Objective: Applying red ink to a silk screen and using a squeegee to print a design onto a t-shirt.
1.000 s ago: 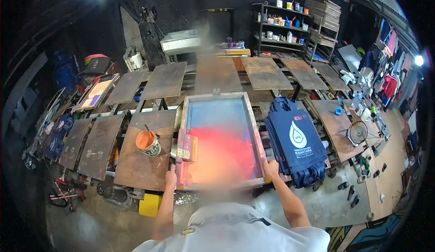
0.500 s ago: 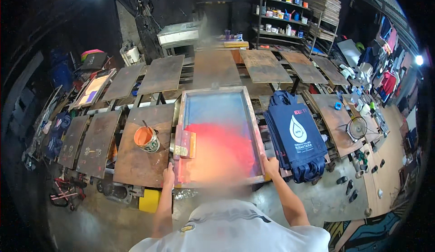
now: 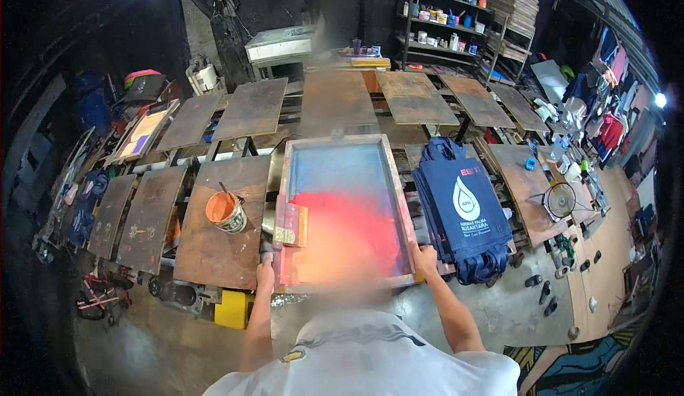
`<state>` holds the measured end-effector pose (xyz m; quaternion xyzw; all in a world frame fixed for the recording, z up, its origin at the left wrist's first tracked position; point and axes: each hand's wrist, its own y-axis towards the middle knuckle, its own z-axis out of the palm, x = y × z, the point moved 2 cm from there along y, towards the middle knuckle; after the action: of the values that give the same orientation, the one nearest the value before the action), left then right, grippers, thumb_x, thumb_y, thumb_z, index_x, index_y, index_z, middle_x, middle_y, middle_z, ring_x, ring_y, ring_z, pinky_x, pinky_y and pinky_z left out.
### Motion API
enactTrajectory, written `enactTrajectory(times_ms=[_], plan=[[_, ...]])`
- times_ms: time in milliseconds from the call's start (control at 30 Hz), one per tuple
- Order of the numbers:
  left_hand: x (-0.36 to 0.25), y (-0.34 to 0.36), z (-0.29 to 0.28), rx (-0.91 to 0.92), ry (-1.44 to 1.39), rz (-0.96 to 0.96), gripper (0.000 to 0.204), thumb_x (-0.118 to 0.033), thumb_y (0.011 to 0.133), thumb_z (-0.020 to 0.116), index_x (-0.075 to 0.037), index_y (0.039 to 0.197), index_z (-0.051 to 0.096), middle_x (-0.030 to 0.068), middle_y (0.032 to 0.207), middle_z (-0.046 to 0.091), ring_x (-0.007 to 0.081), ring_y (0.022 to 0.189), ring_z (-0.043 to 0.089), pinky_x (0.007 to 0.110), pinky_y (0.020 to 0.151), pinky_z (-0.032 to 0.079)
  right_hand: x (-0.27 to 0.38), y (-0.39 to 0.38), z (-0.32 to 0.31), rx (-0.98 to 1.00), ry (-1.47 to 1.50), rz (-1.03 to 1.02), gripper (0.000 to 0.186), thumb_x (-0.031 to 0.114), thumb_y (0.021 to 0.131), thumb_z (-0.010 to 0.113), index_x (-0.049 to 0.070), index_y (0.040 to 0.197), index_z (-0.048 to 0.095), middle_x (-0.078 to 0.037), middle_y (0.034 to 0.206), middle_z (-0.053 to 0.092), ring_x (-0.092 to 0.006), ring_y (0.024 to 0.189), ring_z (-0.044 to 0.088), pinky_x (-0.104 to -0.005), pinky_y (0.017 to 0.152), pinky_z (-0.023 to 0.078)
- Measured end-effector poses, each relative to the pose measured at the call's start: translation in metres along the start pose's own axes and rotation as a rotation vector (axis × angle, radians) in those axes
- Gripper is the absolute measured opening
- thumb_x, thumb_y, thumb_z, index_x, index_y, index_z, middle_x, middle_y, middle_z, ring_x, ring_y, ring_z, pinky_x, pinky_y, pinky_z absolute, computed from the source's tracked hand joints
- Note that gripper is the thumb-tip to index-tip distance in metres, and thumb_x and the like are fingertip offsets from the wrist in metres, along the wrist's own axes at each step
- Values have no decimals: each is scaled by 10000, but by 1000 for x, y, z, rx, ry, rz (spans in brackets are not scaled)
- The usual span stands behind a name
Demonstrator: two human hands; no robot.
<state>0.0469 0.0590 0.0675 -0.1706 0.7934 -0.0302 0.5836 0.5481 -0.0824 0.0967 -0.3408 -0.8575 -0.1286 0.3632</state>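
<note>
A wooden-edged screen printing frame (image 3: 391,175) lies in front of me, its blue mesh covered in the lower part with red and orange ink (image 3: 342,228). My left hand (image 3: 265,275) is closed on the frame's near left corner. At the near right corner, my right hand (image 3: 425,259) has its fingers wrapped round the frame's edge. An ink-stained squeegee (image 3: 295,226) rests inside the frame against its left side. Just right of the frame is a stack of navy tote bags (image 3: 463,203) with a white drop print. A blurred patch hides part of the frame's near edge.
An open bucket of orange ink (image 3: 226,212) with a stick in it stands on the flat board (image 3: 214,260) to the left. More boards (image 3: 417,100) line the far side. A small round fan (image 3: 559,201) is at the right; paint shelves (image 3: 443,29) stand behind.
The surroundings have shifted slightly up and to the left in the picture. Both hands keep their hold on the frame, and the squeegee stays in place.
</note>
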Motion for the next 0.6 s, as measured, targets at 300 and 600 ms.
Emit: enactTrajectory(times_ms=[300,600], plan=[[19,12,17,-15,51,-26,684,-505,1028,478,153,977,655,215,894,667,271,864,602,404,830,474,-11,14,15,20,11,-33,620,520,920,583,-68,748,674,-284,696,644,-377,693,704,-476,646,495],[40,45,27,114,117,-80,648,-491,1037,464,118,1028,685,214,975,712,250,930,656,386,844,493,-3,33,27,91,58,28,636,559,941,543,-51,863,705,-279,809,690,-406,834,708,-463,742,513]])
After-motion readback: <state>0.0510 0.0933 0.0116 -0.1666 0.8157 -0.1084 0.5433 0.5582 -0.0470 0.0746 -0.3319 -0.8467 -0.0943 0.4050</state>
